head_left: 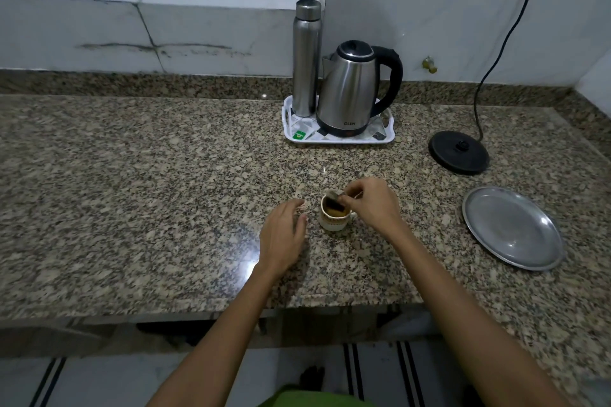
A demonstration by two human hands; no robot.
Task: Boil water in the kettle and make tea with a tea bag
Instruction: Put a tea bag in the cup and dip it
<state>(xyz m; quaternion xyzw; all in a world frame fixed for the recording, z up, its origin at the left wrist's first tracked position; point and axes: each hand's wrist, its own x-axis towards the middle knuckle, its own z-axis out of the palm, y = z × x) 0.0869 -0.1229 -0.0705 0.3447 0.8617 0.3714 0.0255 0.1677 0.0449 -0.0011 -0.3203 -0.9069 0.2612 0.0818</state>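
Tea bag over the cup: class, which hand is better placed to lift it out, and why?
Right. The right hand already pinches the tea bag over the cup; the left hand rests open on the counter beside it.

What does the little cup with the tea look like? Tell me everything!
The cup is small and pale, it looks ceramic, with a thin patterned band near its rim. It stands upright on the speckled granite counter, near the front edge. Brown tea fills it, and a wet tea bag hangs partly into it, pinched from above by the right hand. A handle seems to poke out on its right side, mostly hidden. The left hand rests open beside it, not touching.
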